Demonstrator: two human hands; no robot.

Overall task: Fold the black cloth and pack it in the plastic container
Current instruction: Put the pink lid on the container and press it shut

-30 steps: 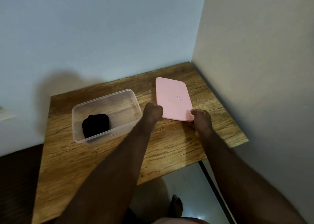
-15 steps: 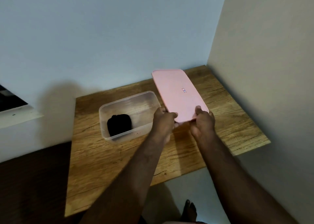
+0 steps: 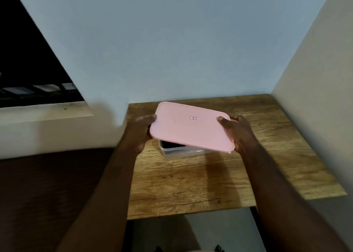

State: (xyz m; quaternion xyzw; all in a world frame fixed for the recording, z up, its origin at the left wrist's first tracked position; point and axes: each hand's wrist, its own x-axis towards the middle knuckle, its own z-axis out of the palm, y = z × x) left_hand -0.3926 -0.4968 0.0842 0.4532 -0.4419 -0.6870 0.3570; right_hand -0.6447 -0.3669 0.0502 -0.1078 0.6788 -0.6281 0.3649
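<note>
I hold a pink rectangular lid (image 3: 191, 126) in the air over the clear plastic container (image 3: 181, 153), tilted with its near edge lower. My left hand (image 3: 140, 130) grips the lid's left end and my right hand (image 3: 239, 133) grips its right end. The lid hides most of the container; only its near wall and left corner show. A sliver of the folded black cloth (image 3: 171, 144) is visible inside at that left corner.
The container stands on a small wooden table (image 3: 191, 184) set into a corner, with a pale blue wall behind and a beige wall at the right. A dark brown surface (image 3: 47, 194) lies left of the table. A dark window opening (image 3: 24, 60) is at upper left.
Both hands lifted the pink lid off the table's right side and carried it left over the container. The lid now covers most of the box; the view swung left.
</note>
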